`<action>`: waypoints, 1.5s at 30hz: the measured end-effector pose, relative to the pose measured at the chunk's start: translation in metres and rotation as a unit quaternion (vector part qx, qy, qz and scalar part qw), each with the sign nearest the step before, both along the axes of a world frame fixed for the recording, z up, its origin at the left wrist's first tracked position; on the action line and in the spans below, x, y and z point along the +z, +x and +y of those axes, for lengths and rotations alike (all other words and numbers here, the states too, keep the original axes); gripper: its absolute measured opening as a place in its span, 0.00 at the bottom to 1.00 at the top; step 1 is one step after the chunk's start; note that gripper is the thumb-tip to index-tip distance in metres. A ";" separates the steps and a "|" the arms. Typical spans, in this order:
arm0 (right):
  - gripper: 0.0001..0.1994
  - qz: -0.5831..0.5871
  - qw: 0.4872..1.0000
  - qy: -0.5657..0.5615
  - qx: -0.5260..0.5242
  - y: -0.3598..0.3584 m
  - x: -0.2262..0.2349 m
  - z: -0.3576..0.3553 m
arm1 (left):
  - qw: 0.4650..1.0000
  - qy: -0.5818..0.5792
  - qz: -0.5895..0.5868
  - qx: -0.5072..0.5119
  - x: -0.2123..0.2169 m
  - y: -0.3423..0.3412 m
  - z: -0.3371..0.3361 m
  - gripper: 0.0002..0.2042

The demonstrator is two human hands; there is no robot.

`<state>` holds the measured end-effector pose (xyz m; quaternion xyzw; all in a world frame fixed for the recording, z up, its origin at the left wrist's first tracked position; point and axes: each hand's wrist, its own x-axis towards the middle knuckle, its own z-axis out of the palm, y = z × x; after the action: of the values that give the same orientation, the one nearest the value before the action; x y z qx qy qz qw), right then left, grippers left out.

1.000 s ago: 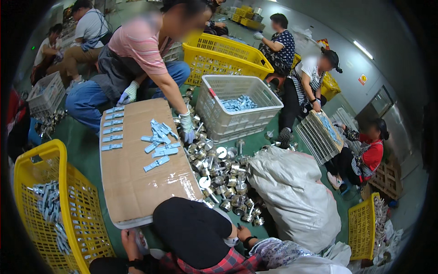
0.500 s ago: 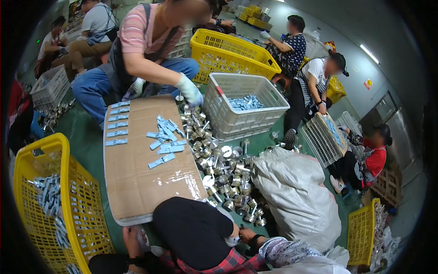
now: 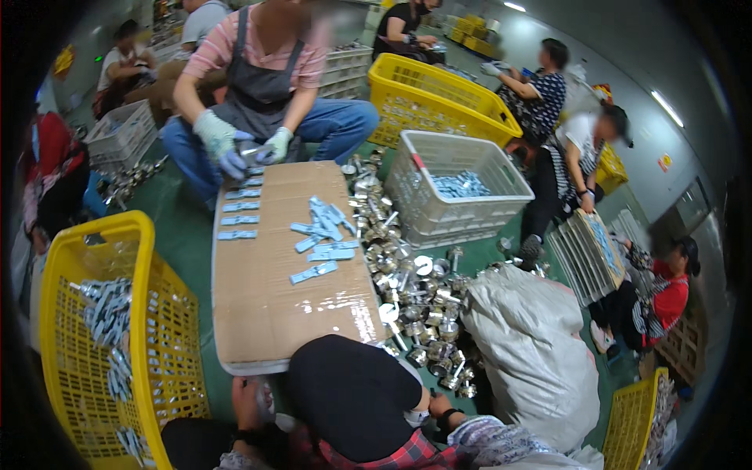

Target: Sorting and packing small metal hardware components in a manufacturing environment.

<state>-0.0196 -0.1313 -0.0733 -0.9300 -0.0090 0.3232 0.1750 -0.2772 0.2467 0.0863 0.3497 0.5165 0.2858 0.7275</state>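
Note:
At the lower edge my left hand (image 3: 246, 401) hangs low beside my black-clad knee (image 3: 352, 392), just under the near edge of the cardboard-covered board (image 3: 294, 313). Its fingers are mostly hidden. On the knee's other side is my right hand (image 3: 441, 405), close to the heap of metal fittings (image 3: 431, 313); its fingers are too dark and small to read. Light-blue clip-like pieces (image 3: 317, 223) lie loosely piled on the board, and several more (image 3: 238, 221) form a column at its far left. Across from me a co-worker's gloved hands (image 3: 235, 149) hold a metal fitting.
A yellow basket (image 3: 145, 290) with blue-clipped pieces stands left. A grey crate (image 3: 462, 211) holding blue pieces is beyond the heap. A white woven sack (image 3: 533, 337) fills the right. Another yellow basket (image 3: 442, 98) stands farther back. Other people sit working around the room.
My view has swung left, so the scene sits farther right. The co-worker's gloved hand has moved from the metal heap back to the other hand, now with a fitting. My hands stay low.

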 end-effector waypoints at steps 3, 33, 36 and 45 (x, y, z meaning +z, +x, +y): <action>0.14 -0.011 0.931 0.035 0.363 0.015 -0.042 -0.050 | 0.999 0.017 0.003 -0.046 -0.001 0.004 0.003 0.11; 0.15 0.188 0.959 0.207 -0.052 0.024 -0.019 -0.030 | 0.999 0.017 0.021 -0.033 0.012 -0.002 0.000 0.08; 0.12 -0.043 0.967 0.088 0.236 0.054 -0.085 -0.091 | 0.998 0.014 0.009 -0.058 0.006 0.016 0.003 0.08; 0.06 0.065 0.975 0.189 -0.098 0.015 -0.021 -0.027 | 0.998 0.033 0.028 -0.044 0.009 0.001 -0.001 0.09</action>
<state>-0.0047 -0.1579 -0.0946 -0.8534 0.0326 0.3564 0.3788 -0.2764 0.2461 0.0952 0.4039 0.5110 0.2601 0.7128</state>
